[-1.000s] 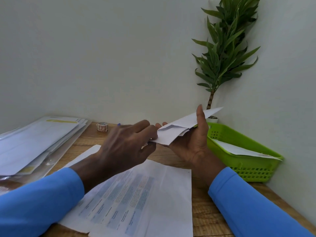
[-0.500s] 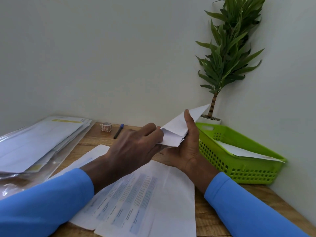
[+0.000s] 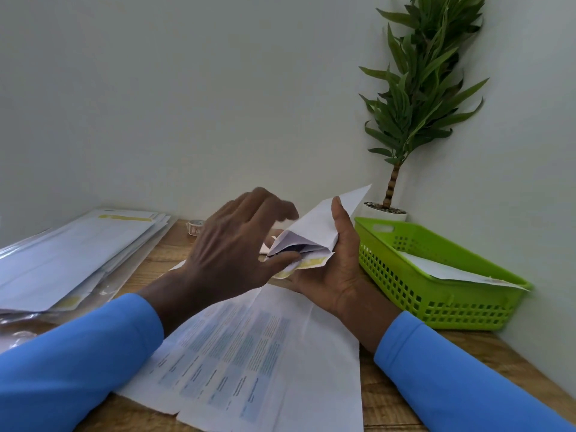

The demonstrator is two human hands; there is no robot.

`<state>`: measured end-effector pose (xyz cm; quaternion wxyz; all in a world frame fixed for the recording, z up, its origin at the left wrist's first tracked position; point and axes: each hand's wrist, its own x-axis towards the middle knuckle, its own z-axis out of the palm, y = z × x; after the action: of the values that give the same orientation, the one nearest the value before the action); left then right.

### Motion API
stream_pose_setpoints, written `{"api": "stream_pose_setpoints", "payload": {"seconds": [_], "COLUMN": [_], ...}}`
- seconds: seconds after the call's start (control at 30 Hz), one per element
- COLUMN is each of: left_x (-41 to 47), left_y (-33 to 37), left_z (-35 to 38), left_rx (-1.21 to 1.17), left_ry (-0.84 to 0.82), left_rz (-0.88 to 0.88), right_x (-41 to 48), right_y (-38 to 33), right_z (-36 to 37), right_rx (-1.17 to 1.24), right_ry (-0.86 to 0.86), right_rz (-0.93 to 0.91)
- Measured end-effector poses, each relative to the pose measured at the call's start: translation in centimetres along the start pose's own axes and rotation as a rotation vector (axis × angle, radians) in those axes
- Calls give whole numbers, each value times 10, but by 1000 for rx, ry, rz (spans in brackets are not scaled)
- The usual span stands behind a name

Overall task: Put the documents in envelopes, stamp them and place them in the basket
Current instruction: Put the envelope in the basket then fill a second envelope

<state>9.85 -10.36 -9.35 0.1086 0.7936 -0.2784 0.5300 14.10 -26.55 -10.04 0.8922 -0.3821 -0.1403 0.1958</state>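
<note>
My right hand holds a white envelope above the table, its mouth gaping towards me with folded paper inside and the flap with its yellow strip hanging below. My left hand hovers just left of the envelope, fingers spread and blurred, thumb touching the flap edge. Printed documents lie flat on the wooden table under my forearms. A green basket stands at the right with one white envelope in it. A small roll of stamps sits behind my left hand.
A stack of white envelopes in clear wrapping fills the table's left side. A potted plant stands in the back right corner behind the basket. White walls close off the back and the right.
My left hand has let go of the envelope's end and lifted with fingers spread. The envelope's mouth now gapes open and its yellow-stripped flap hangs down. The view shifted slightly left.
</note>
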Motion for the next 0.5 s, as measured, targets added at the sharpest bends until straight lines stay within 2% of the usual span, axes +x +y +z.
{"api": "stream_pose_setpoints", "payload": {"seconds": [0.1,0.3,0.37,0.5], "left_x": [-1,-5,-6,-7], "left_y": [-2,-7,-7,-7], "left_z": [-1,0,0,0], "left_rx": [-56,55,84,77], "left_ry": [-39,-94,-87,-45], "left_rz": [-119,-126,-166,-257], "right_x": [-2,-8,-7,-4], "right_y": [2,16,18,19], "right_z": [-1,13,14,10], "right_rx": [-14,7,27,-87], "right_ry": [4,-62,-103,-131], "right_rz": [-12,2,13,-9]}}
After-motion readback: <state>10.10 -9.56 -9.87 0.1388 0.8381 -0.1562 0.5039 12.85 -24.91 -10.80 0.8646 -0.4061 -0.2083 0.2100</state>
